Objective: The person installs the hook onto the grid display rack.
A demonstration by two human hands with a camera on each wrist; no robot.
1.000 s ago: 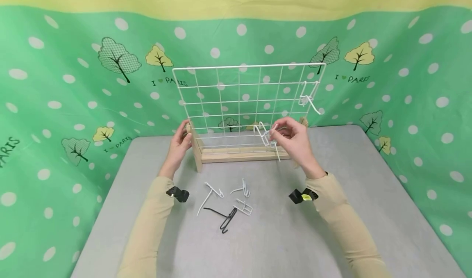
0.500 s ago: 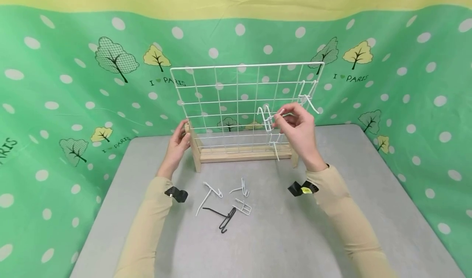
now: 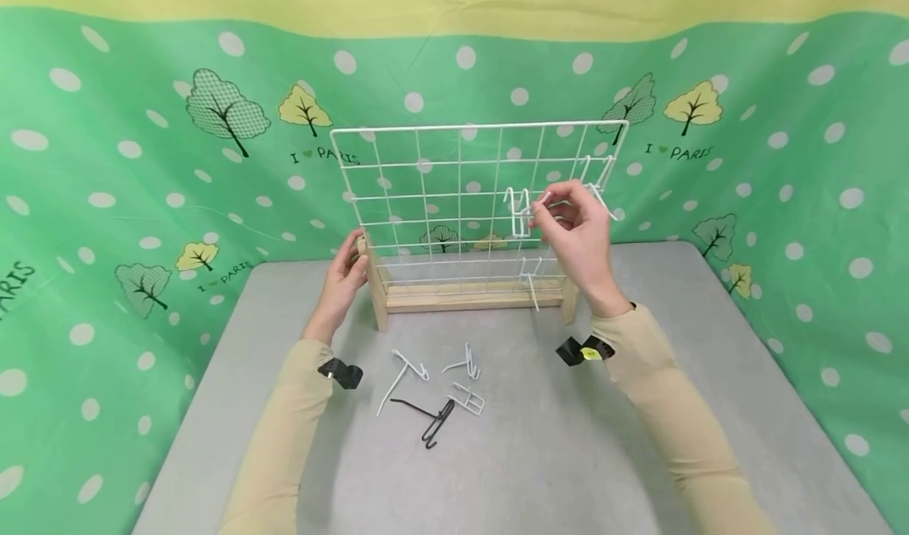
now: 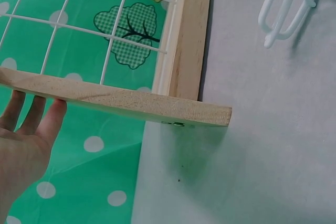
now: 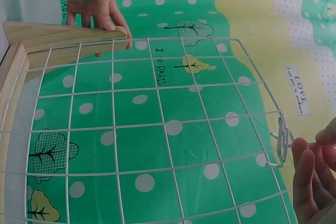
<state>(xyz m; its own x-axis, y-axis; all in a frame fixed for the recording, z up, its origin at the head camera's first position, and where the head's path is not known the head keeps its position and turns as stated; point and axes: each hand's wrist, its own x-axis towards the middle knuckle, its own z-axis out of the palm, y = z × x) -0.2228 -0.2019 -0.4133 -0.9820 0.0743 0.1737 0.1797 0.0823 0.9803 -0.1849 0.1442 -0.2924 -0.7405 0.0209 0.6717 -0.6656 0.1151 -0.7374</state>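
My left hand point(image 3: 337, 290) grips the wooden side post point(image 4: 131, 103) of a stand, thumb on one side and fingers on the other. The stand holds upright a white wire grid panel point(image 3: 469, 127). With its fingertips my right hand point(image 3: 584, 239) pinches the rod of a white display hook point(image 3: 521, 223), its bent prongs toward the grid and overlapping it in the head view. Another white hook point(image 3: 604, 203) hangs at the upper right of the grid, partly behind my right hand. A third hook point(image 3: 533, 292) hangs low on the right.
On the grey table point(image 3: 540, 456), in front of the stand, lie a long white hook point(image 3: 403, 374), a smaller white hook point(image 3: 469, 361), a white wire piece point(image 3: 469, 400) and a black hook point(image 3: 440, 417). A green dotted curtain point(image 3: 774, 203) surrounds the table.
My right hand has lifted the white hook up and slightly right along the front of the grid. My left hand stays on the side post, and the hooks on the table have not moved.
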